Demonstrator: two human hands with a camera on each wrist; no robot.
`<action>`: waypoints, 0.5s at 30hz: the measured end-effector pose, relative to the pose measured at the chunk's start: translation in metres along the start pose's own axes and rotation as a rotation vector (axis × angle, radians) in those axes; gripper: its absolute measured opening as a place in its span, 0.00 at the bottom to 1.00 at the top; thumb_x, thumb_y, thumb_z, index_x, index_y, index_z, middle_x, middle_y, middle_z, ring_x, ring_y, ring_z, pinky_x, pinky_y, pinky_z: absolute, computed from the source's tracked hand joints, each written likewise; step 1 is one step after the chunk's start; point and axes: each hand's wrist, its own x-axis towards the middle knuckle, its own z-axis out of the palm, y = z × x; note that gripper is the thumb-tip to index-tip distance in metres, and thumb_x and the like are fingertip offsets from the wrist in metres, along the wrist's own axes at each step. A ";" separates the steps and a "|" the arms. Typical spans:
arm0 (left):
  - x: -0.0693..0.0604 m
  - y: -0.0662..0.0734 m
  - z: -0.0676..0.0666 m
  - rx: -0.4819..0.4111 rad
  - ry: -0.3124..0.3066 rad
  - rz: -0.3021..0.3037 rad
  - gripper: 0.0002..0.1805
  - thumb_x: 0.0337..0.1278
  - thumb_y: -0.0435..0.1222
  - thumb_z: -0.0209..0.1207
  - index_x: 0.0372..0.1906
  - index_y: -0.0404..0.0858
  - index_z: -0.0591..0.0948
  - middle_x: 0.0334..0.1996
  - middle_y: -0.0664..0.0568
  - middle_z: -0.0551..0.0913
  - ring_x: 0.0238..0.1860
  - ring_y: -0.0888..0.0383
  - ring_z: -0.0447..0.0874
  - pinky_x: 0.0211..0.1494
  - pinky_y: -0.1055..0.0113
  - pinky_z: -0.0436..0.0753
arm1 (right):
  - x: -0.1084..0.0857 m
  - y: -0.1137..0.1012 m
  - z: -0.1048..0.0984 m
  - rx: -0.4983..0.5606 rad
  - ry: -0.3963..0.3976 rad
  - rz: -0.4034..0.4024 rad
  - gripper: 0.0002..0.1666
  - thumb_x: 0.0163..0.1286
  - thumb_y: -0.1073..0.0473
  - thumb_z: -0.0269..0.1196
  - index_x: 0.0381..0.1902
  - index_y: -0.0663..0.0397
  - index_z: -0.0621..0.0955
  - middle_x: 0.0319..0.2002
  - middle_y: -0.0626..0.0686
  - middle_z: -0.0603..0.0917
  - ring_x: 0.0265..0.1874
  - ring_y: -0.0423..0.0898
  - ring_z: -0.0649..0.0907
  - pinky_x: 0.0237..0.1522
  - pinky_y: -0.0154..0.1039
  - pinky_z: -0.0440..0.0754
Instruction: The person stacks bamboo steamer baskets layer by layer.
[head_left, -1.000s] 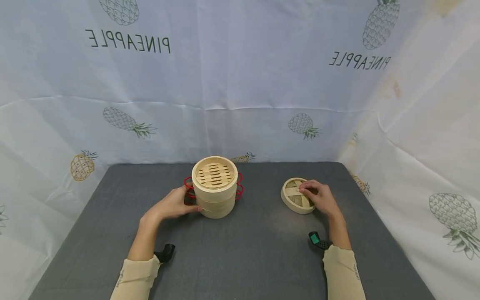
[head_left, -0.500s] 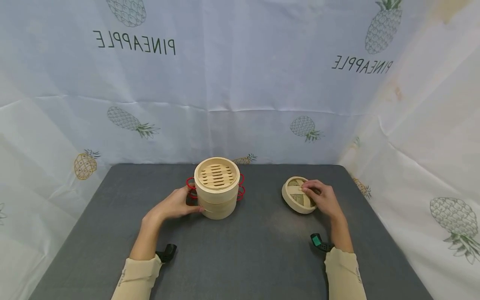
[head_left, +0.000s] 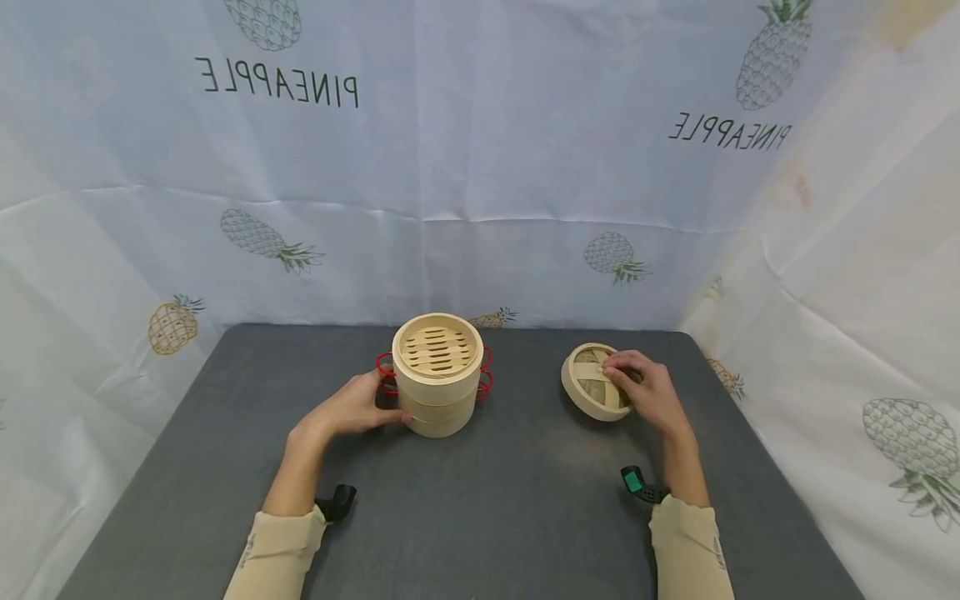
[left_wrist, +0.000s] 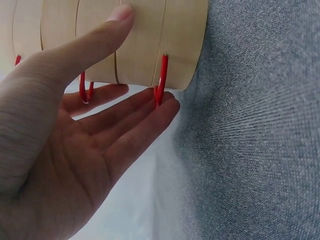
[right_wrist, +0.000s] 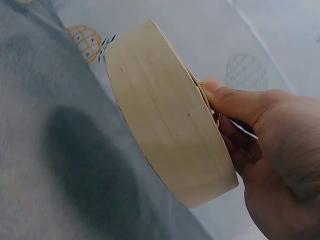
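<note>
A stacked bamboo steamer [head_left: 437,392] with a slotted top tier and red side loops stands on the dark table. My left hand [head_left: 354,407] holds its left side. In the left wrist view the thumb lies along the steamer wall [left_wrist: 145,37], and the fingers [left_wrist: 135,125] reach behind near the red handles [left_wrist: 162,75]. To the right, my right hand [head_left: 647,390] pinches the woven top of the round bamboo lid [head_left: 585,392]. In the right wrist view the lid [right_wrist: 170,120] is raised off the table, its shadow below. The fingers behind it are partly hidden.
The dark grey table [head_left: 480,517] ends at a pale pineapple-print curtain [head_left: 480,167] behind and at the sides. Black wrist devices [head_left: 337,503] sit on both forearms.
The lid has risen slightly with my right hand and shifted a little away from me. My left hand keeps its place at the steamer; the whole head view has drifted slightly.
</note>
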 end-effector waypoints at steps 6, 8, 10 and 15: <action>0.000 0.003 0.000 0.012 0.005 0.019 0.41 0.59 0.43 0.79 0.71 0.27 0.75 0.59 0.35 0.89 0.59 0.40 0.91 0.62 0.45 0.90 | 0.008 -0.019 -0.002 -0.023 0.000 -0.023 0.07 0.78 0.71 0.65 0.47 0.64 0.89 0.54 0.66 0.87 0.54 0.22 0.81 0.52 0.15 0.81; 0.000 0.003 0.000 0.010 0.003 0.022 0.41 0.59 0.43 0.79 0.70 0.27 0.75 0.59 0.35 0.89 0.59 0.40 0.91 0.62 0.45 0.90 | 0.010 -0.024 -0.002 -0.025 -0.004 -0.028 0.07 0.78 0.71 0.65 0.48 0.63 0.89 0.54 0.66 0.87 0.54 0.22 0.81 0.52 0.15 0.81; 0.000 0.002 0.000 0.006 0.000 0.021 0.41 0.60 0.43 0.79 0.71 0.27 0.74 0.59 0.35 0.89 0.59 0.40 0.91 0.62 0.45 0.90 | 0.012 -0.029 -0.002 -0.034 -0.008 -0.034 0.08 0.78 0.70 0.65 0.48 0.63 0.89 0.54 0.65 0.87 0.55 0.22 0.81 0.53 0.15 0.81; -0.001 0.000 0.000 0.016 0.004 0.006 0.40 0.60 0.43 0.79 0.70 0.28 0.75 0.58 0.36 0.89 0.58 0.41 0.91 0.62 0.46 0.90 | 0.018 -0.038 0.001 -0.045 -0.020 -0.042 0.07 0.78 0.70 0.66 0.48 0.62 0.90 0.55 0.65 0.88 0.57 0.21 0.80 0.55 0.14 0.80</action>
